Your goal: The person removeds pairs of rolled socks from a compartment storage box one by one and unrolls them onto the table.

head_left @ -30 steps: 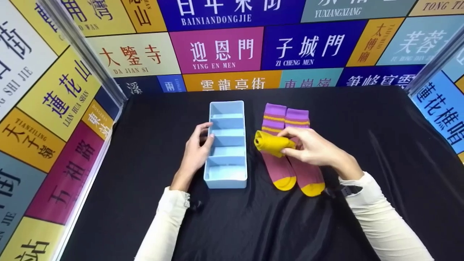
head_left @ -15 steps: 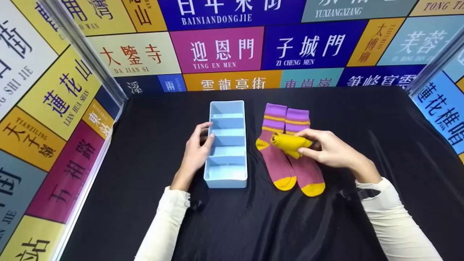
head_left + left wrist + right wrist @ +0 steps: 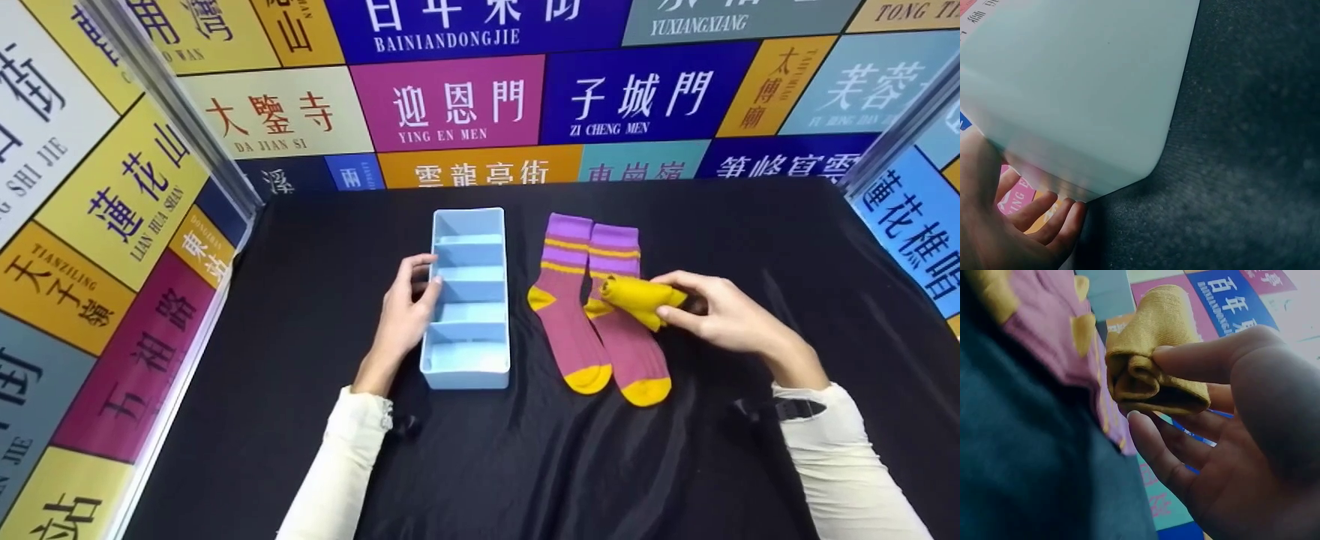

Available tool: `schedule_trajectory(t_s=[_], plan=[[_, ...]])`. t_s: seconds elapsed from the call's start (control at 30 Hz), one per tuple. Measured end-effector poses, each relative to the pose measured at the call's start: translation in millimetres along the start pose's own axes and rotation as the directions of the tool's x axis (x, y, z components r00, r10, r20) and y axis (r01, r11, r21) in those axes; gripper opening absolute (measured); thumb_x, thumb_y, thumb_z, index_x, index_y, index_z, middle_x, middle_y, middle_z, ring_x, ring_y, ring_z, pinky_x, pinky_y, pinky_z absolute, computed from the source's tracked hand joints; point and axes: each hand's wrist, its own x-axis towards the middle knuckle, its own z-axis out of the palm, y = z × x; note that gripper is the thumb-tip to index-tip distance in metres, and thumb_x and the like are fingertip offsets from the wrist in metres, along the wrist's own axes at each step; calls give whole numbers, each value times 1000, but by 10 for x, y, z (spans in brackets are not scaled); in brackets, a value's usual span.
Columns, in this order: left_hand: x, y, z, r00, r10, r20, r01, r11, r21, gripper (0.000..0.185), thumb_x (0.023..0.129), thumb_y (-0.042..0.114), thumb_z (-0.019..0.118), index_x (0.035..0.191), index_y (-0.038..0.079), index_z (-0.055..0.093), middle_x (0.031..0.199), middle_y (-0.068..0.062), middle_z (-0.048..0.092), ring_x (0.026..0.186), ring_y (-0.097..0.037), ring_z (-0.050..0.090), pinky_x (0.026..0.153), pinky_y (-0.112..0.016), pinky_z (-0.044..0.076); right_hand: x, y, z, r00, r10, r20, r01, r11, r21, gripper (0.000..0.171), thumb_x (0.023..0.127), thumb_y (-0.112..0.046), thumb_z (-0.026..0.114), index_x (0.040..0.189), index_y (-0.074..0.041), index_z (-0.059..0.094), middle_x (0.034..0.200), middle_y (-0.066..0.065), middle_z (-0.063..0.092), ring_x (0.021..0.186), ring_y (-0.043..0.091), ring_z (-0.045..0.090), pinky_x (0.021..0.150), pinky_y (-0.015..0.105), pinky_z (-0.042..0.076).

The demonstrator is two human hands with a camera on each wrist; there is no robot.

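Observation:
A long light-blue organizer box [image 3: 465, 379] with several compartments stands on the black cloth. At its left side is my left hand [image 3: 405, 311], thumb and fingertips touching the wall near the rim. In the left wrist view the fingers [image 3: 1050, 225] rest against the outside of the pale box [image 3: 1084, 73]. My right hand [image 3: 720, 311] pinches a rolled-up yellow sock [image 3: 637, 296] above the right-hand one of two flat socks [image 3: 574, 322], pink and purple with yellow stripes, toes and heels. The right wrist view shows the roll's coiled end [image 3: 1140, 377] between thumb and fingers.
Black cloth [image 3: 480, 465] covers the table. Panels printed with Chinese street names [image 3: 450, 105] stand behind and along both sides, with metal posts [image 3: 184, 105] at the corners.
My right hand has moved to the right with the rolled yellow sock, uncovering more of the left flat sock. The left hand and the box have stayed in place.

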Motion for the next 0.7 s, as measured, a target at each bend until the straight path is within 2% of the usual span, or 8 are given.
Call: schedule_trajectory(t_s=[0.1,0.33,0.57,0.7], plan=[[-6,-4,-6,1000,2,8,-2,1000,16,38,106,20,68,143,17,62,141,-18,68,116,-30,73,102,-48,58,-58,82,2,1000,29,12,-29,999,35,37,103,-16,74,139,-16,68,117,7,73,86,13,66,71,21,55],[-16,-36,-14,1000,-1,15,0,999,37,39,107,25,67,145,15,60,147,-13,66,120,-26,73,102,-45,58,-120,221,-69,999,36,7,-37,995,90,36,103,-12,73,139,-11,69,112,10,71,78,17,67,67,20,55],[-19,-26,-13,1000,2,9,-2,998,55,36,107,28,68,141,19,60,146,-12,66,120,-25,73,104,-44,57,-211,361,-167,997,74,-8,-73,989,128,33,103,-4,68,136,-6,70,107,8,68,78,14,66,67,22,56],[-34,-13,-10,999,-41,5,40,997,66,33,108,31,67,136,18,58,146,-10,67,121,-24,73,100,-43,59,-226,432,-173,993,116,9,-117,987,107,31,104,-3,64,134,-7,71,104,7,66,75,15,64,64,25,55]])
